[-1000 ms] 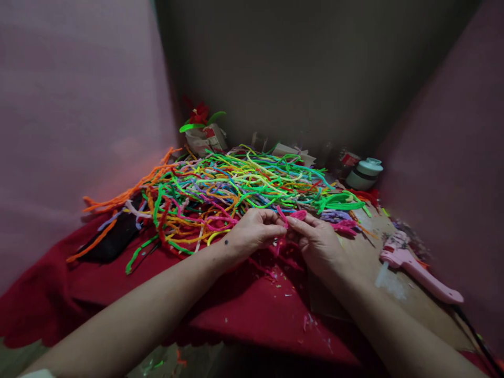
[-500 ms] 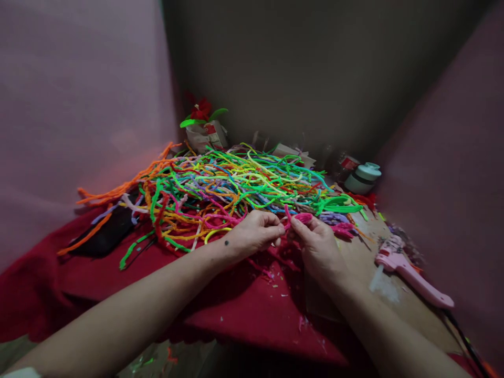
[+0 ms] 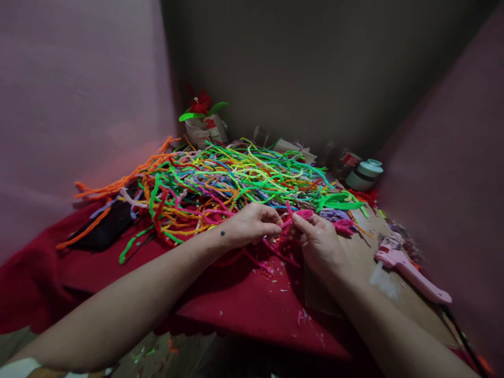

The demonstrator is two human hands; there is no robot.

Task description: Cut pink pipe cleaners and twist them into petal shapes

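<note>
A looped pink pipe cleaner (image 3: 304, 213) is pinched between the thumb and fingers of my right hand (image 3: 318, 239), with one end sticking up. My left hand (image 3: 255, 224), just to the left, closes its thumb and fingertips on a stretch of the same pink strand. Further pink lengths (image 3: 275, 252) trail below the hands over the red cloth. Right behind them spreads a big tangled heap of pipe cleaners (image 3: 236, 178) in many colours. My palms hide part of the pink piece.
A pink glue gun (image 3: 409, 273) lies on a brown board (image 3: 358, 294) at the right, its cord running off the edge. Behind it stands a lidded pale jar (image 3: 365, 174). A red flower (image 3: 200, 103) with green leaves is at the back left. Scraps dot the red cloth (image 3: 244, 299).
My left hand has shifted slightly left, a little farther from the right, and the pink strand between them shows more. The right hand keeps its pinch. The view has moved slightly.
</note>
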